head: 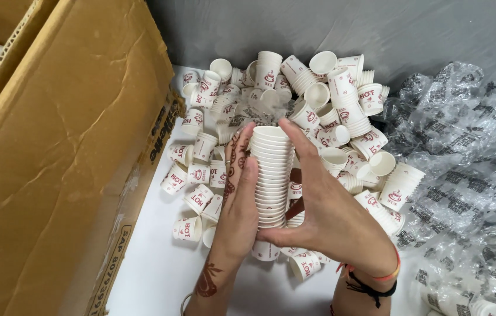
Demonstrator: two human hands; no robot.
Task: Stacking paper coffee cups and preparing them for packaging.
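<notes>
Head view: both hands are holding an upright stack [272,175] of nested white paper cups above the middle of the white surface [160,269]. The left hand [237,199] is lying flat against the stack's left side, its fingers [246,153] pressed together and pointing up along the cup rims. The right hand [324,216] is wrapping the stack from the right: its fingers [296,146] are pressing against the upper right side and its thumb is crossing under the front near the base. A red and a black band are circling the right wrist.

A pile [294,105] of loose cups with red print is lying directly behind and around the stack, touching the hands on both sides. A cardboard box [55,158] is standing just left of the pile. Crumpled clear plastic bags [464,152] with dark print are lying to the right, touching the pile's edge.
</notes>
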